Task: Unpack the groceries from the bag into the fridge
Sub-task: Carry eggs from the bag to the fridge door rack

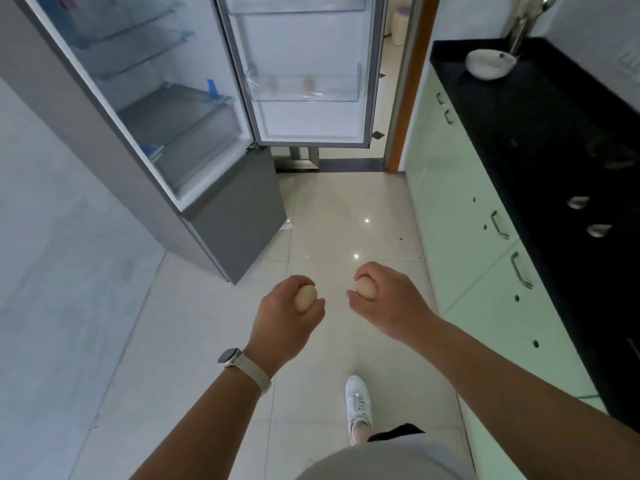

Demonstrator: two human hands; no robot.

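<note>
My left hand (282, 322) is closed around a beige egg (306, 298), held low over the tiled floor. Beside it, my right hand (391, 301) grips a second beige egg (365, 288). The grey fridge (221, 216) stands ahead on the left with its upper door (304, 116) swung open. Its glass shelves (138, 39) and a drawer (187, 133) look bare. A clear door bin (304, 88) holds two pale egg-like items, blurred behind the plastic. No bag is in view.
A black countertop (540, 133) with a white bowl (488, 64) runs along the right, over pale green cabinets (467, 220) with metal handles. An open doorway (391, 81) lies behind the fridge door. My white shoe (358, 403) is on the floor.
</note>
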